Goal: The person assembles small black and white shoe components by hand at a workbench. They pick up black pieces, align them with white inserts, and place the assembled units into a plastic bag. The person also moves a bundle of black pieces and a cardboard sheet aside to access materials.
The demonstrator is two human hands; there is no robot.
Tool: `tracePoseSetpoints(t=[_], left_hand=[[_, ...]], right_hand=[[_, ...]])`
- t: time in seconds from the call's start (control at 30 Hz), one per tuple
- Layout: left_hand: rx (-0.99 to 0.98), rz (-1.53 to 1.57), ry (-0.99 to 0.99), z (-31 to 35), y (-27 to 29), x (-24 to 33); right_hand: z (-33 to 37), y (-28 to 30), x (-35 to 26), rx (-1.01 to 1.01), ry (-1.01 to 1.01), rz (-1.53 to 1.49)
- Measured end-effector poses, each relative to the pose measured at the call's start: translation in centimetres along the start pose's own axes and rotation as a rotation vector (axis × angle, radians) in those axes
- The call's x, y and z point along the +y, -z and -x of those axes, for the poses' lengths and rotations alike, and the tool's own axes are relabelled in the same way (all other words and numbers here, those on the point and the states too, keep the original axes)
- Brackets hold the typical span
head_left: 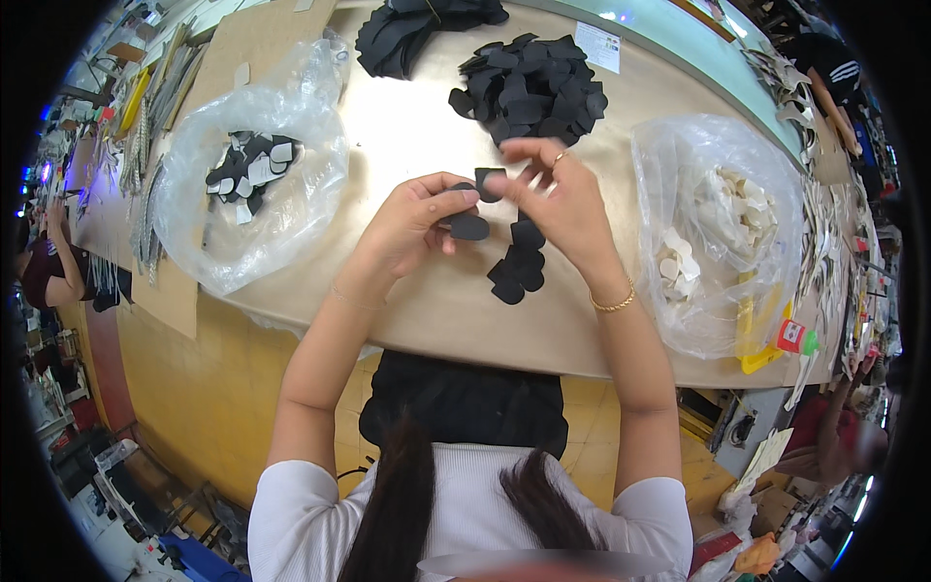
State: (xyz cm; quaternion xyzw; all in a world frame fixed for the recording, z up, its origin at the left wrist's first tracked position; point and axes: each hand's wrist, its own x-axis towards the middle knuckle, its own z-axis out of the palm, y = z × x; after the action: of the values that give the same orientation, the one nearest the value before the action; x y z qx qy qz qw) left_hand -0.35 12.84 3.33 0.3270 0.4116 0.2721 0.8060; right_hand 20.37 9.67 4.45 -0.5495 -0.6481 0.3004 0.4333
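My left hand [412,215] is closed on small black cut-out pieces [470,227] with rounded ends, pinched between thumb and fingers. Beside it, my right hand [567,199] has its thumb on another black piece [483,176], with its index finger raised and bent. Motion blurs the right thumb and fingertips. Under my hands, several loose black pieces [521,267] lie overlapping on the tan tabletop [427,315]. Farther back rises a big heap of black pieces [533,87]. To its left is a fanned stack of larger black pieces [417,34].
At left, an open clear plastic bag [179,209] holds black and white pieces [254,170]. Another clear bag [664,145] at right contains cream pieces [742,204]. By it are a bottle with a green cap [795,337] and a yellow object [758,361]. Other people work at both sides.
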Motion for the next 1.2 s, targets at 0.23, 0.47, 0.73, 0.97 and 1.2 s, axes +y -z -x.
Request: tracePoseSetpoints(t=[0.23,0.47,0.73,0.97,1.2], left_hand=[[0.068,-0.083,-0.019,2.4,-0.5,-1.6],[-0.004,0.071,0.012,3.7,-0.9,-3.3],[0.036,0.101,-0.196,4.8,-1.6,-4.9],[0.118,0.005,-0.207,5.9,-1.0,-5.0],[0.043,0.095,-0.208,6.5,-2.4,-6.2]], right_hand=[[1.8,3.5,1.4,-0.014,-0.364,-0.248],[3.3,2.2,1.5,-0.056,-0.079,0.188],[6.8,1.3,-0.7,-0.209,-0.496,-0.369],[7.1,1.2,0.0,0.01,-0.671,-0.352],[8.8,0.9,-1.6,-0.1,-0.565,-0.53]])
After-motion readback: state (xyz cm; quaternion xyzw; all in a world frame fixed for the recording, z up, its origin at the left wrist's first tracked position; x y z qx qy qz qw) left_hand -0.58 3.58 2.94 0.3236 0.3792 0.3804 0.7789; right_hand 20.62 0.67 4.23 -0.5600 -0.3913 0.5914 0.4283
